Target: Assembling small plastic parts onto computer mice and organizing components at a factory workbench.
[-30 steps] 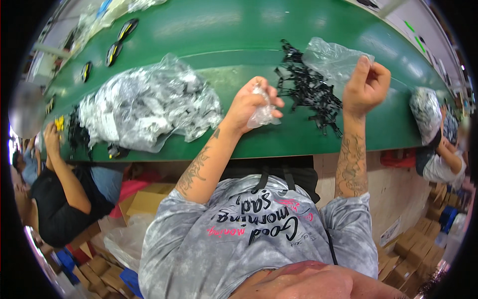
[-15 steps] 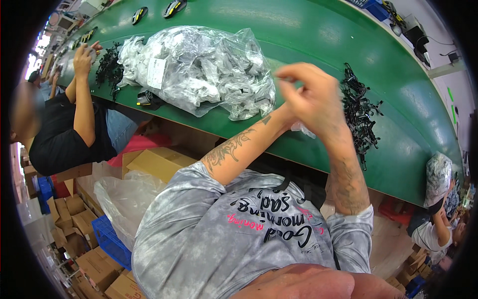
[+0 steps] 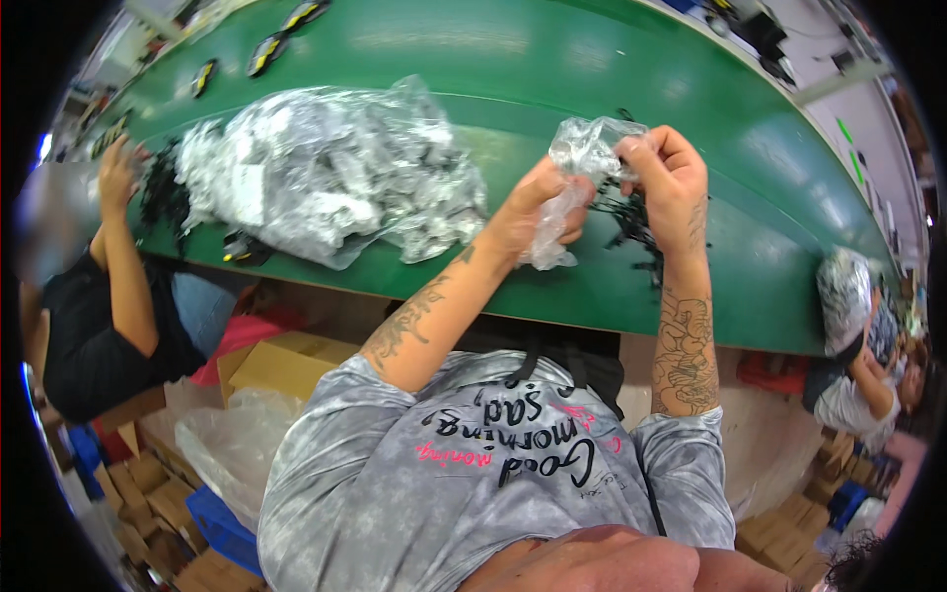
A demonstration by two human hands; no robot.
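A small, crumpled clear plastic bag (image 3: pixel 584 148) is stretched between my two hands above the green table. My left hand (image 3: pixel 530 205) is closed around its lower part. At its upper right edge, my right hand (image 3: pixel 675 180) pinches the plastic between thumb and fingers. Whether anything lies inside the bag cannot be made out. Behind and below my right hand spreads a pile of small black parts (image 3: pixel 636 237), partly covered by that hand. To the left of my left hand rests a large clear bag (image 3: pixel 335 173) stuffed with many small plastic-wrapped pieces.
The green table (image 3: pixel 473 59) curves across the view. Black-and-yellow items (image 3: pixel 266 54) lie at its far left. A co-worker in a black top (image 3: pixel 99 331) works at the left, another person at the far right beside a filled bag (image 3: pixel 845 291). An open cardboard box (image 3: pixel 286 360) stands below the table edge.
My hands, close together and partly overlapping before, are now apart, holding the small plastic bag up between them. The head view has shifted a little.
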